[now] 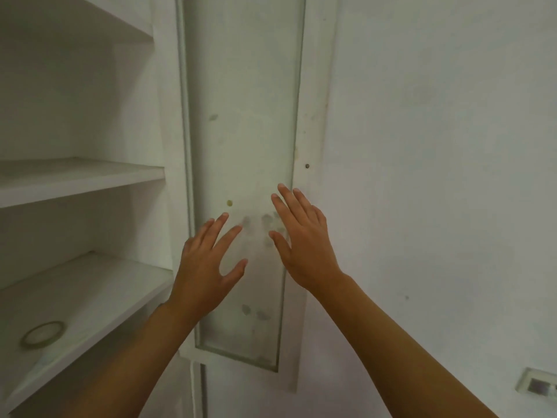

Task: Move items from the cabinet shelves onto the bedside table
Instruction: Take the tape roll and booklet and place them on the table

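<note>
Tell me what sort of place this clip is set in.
Probably a room in a home, likely a bedroom: white built-in cabinet shelves, a door with a frosted glass panel, and a wall socket low on a plain painted wall. A tape roll lies on the lowest shelf.

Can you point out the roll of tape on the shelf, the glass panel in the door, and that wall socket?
roll of tape [43, 333], head view, on its ring's near rim.
glass panel [241, 116], head view, on its bare upper middle.
wall socket [539, 384], head view, on its faceplate.
</note>
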